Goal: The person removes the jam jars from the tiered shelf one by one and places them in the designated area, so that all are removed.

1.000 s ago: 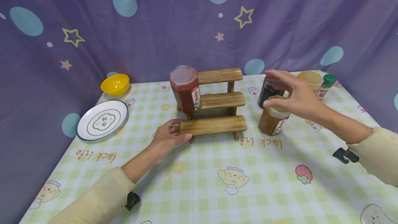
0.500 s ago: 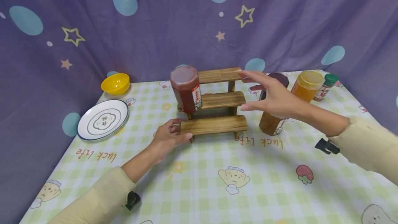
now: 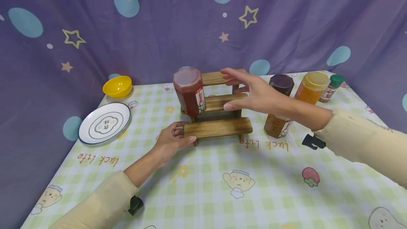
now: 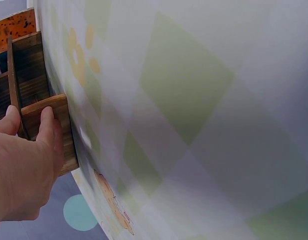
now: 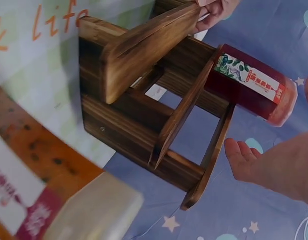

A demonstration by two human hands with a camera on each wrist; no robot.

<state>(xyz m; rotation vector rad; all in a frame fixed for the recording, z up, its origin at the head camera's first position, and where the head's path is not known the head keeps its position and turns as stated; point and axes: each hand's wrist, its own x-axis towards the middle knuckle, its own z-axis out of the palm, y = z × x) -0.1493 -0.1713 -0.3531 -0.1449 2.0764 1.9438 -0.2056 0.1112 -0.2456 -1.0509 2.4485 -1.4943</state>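
A three-step wooden shelf rack point(image 3: 219, 127) stands mid-table in the head view. My left hand point(image 3: 170, 140) holds the left end of its lowest step, thumb at the front edge; in the left wrist view, fingers point(image 4: 48, 127) lie against the wood. A jar of red jam point(image 3: 189, 91) stands upright at the left end of the middle step. My right hand point(image 3: 254, 93) hovers in front of the upper steps, right of that jar, thumb and fingers spread with nothing between them. In the right wrist view, it is near the red jar's lid point(image 5: 284, 105).
Right of the rack stand a brown-orange jar point(image 3: 275, 127), partly hidden by my right arm, a dark-lidded jar point(image 3: 281, 83), a yellow-lidded jar point(image 3: 310, 87) and a green-capped shaker point(image 3: 332, 88). At left are a white plate point(image 3: 92, 130) and a yellow bowl point(image 3: 117, 87).
My right hand has moved left, from over the brown-orange jar to in front of the rack's upper steps, empty throughout. The left hand, rack and red jar stay in place.
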